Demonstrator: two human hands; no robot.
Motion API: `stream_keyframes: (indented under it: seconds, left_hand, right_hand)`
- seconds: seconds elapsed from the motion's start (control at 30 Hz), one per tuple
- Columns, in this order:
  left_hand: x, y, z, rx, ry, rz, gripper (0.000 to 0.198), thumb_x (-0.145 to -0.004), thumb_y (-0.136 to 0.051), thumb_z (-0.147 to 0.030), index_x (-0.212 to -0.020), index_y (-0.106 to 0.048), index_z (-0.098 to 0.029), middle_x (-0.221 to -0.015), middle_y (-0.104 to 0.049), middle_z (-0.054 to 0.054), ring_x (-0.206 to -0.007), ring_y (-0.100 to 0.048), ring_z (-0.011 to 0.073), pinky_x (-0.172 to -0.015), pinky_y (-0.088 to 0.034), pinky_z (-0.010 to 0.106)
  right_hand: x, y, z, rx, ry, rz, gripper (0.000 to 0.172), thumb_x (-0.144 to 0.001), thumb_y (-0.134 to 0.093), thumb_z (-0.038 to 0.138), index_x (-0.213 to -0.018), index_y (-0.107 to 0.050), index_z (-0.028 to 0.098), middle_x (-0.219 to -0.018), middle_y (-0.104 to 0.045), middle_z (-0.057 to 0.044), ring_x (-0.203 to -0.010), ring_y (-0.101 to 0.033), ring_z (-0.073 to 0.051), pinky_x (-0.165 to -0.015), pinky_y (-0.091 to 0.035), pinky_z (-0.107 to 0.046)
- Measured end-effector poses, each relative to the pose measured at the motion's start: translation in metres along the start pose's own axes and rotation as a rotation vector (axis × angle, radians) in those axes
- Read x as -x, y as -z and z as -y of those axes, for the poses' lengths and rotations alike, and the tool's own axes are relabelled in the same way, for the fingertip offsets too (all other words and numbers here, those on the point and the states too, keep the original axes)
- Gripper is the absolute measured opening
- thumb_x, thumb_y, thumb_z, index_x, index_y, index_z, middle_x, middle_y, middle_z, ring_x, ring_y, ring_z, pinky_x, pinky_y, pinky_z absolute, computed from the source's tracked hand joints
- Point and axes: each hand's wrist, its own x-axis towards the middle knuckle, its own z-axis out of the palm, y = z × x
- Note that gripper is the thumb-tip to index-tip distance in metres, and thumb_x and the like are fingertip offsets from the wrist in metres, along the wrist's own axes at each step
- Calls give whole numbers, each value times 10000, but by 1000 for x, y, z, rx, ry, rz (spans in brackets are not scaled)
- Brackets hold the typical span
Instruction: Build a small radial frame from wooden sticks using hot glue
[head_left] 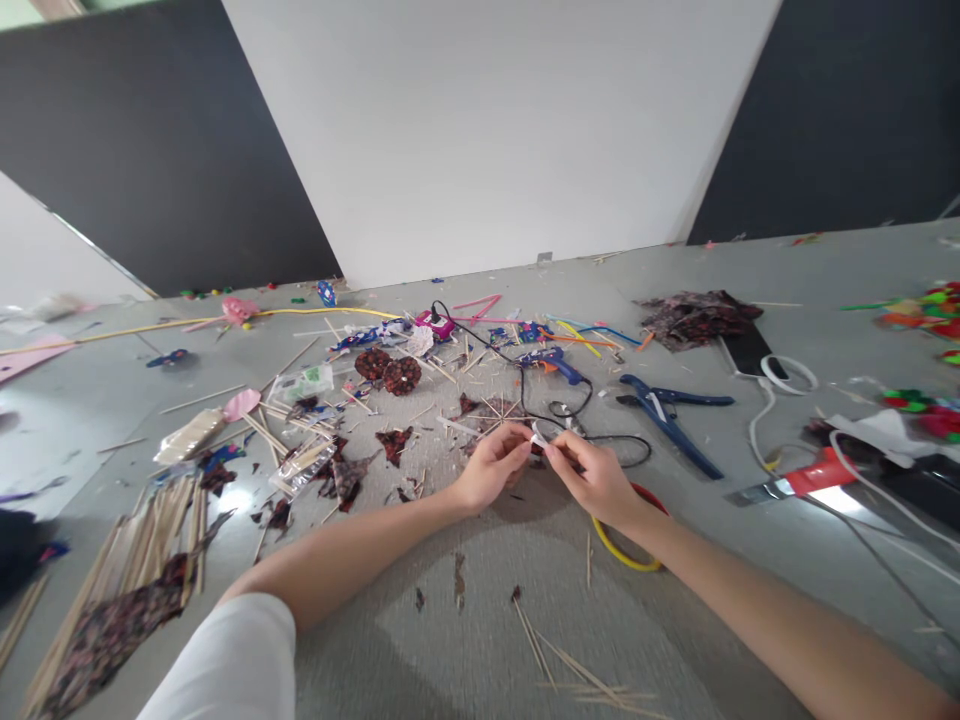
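Head view: before you spreads a grey surface [360, 650], with blue cutters [646, 393] lying toward your right. Your left hand [493, 468] and right hand [594, 482] nearly meet, fingertips pinched narrow. Beyond them rests a blue glue gun [559, 366]. Between your fingertips, held by both hands, is a small white strip [538, 438].
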Motion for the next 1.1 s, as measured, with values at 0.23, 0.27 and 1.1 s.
stream_keyframes:
  seconds: [0.23,0.27,1.1]
  left_hand:
    - [1,1,-1,5,-15,41,515,-923,-732,-575,-1251,-601,-200,-671,-410,-85,-497,-329,58,-458,-224,188]
    - [1,2,0,5,-21,46,515,-930,-726,-572,-1262,-600,-200,-670,-412,-85,-498,-330,59,-458,-226,188]
    - [0,4,3,13,-2,80,470,-921,-738,-555,-1171,-616,-176,-662,-418,-86,-483,-327,51,-465,-215,187]
  right_hand:
    - [0,-1,-2,-3,-10,10,300,-1093,-496,443,-896,-590,238,-717,-649,20,-571,-550,-128,-557,-373,-266]
    - [1,-1,-2,-3,-11,12,295,-1094,-497,439,-900,-591,237,-721,-652,19,-573,-551,-128,-562,-373,-267]
    - [1,-3,-6,-14,-35,75,291,-1097,-497,445,-912,-568,233,-712,-613,35,-586,-537,-129,-594,-369,-268]
